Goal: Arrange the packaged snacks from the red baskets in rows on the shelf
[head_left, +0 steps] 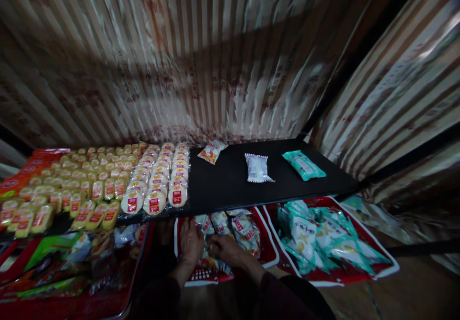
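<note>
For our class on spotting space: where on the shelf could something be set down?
The flat black shelf is bare between round white wrapped crackers and the pale-blue pillow packet, except at the back, and between that and the teal plastic packet. Yellow wrapped cakes crowd its left.

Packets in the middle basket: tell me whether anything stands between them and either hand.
Nothing visible does: the left hand and right hand are both inside the red basket, at the packets; the black shelf lies beyond.

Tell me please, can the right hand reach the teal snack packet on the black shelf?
Probably yes. The right hand is down in the red basket, so it must clear the black shelf's edge, but nothing seems to block the teal snack packet.
</note>
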### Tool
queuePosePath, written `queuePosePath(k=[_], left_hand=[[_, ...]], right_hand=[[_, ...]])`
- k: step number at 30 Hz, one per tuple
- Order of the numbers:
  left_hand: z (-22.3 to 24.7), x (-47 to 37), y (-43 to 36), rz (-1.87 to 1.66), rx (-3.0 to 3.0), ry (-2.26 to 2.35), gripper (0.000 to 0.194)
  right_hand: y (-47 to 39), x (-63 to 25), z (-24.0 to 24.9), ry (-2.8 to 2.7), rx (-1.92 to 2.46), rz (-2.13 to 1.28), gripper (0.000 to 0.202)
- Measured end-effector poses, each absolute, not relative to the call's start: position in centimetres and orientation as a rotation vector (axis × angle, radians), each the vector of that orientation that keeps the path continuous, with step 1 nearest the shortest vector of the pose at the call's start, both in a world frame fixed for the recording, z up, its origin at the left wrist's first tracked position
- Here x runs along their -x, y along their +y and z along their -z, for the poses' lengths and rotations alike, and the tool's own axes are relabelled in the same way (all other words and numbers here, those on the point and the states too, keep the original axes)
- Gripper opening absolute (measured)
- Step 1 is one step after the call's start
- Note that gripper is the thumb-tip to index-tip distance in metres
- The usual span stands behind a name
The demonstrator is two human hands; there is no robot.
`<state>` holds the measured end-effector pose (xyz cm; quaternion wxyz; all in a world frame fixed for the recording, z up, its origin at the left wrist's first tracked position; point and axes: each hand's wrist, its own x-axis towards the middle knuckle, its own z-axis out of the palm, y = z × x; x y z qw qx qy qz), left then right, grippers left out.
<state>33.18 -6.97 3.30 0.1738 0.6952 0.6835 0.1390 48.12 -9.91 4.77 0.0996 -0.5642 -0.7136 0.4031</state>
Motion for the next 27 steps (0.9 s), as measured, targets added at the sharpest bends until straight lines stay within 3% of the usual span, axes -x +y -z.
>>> queuePosePath(k=[10, 17, 23, 27], left_hand=[[-5.3, -34.7, -6.4, -0.238, -2.128, 1.741, 0.042], [-4.2, -34.6, -5.3, -0.107, -1.711, 1.875, 0.045], [-3.9, -34.3, -5.5, -0.162, -1.697, 1.837, 0.044], [-3.9, -33.9, -5.6, -0.230, -1.729, 1.712, 0.034]], right_hand=[[-7.2, -49.0, -6.2, -2.428, 1.609, -1.343, 0.016], [-7.8, -48.7, -6.1, -2.474, 1.563, -1.237, 0.034], [-7.9, -48.7, -7.0, -2.364, 1.800, -1.145, 0.024], [-7.8, -49.0, -7.5, -2.272, 1.825, -1.102, 0.025]])
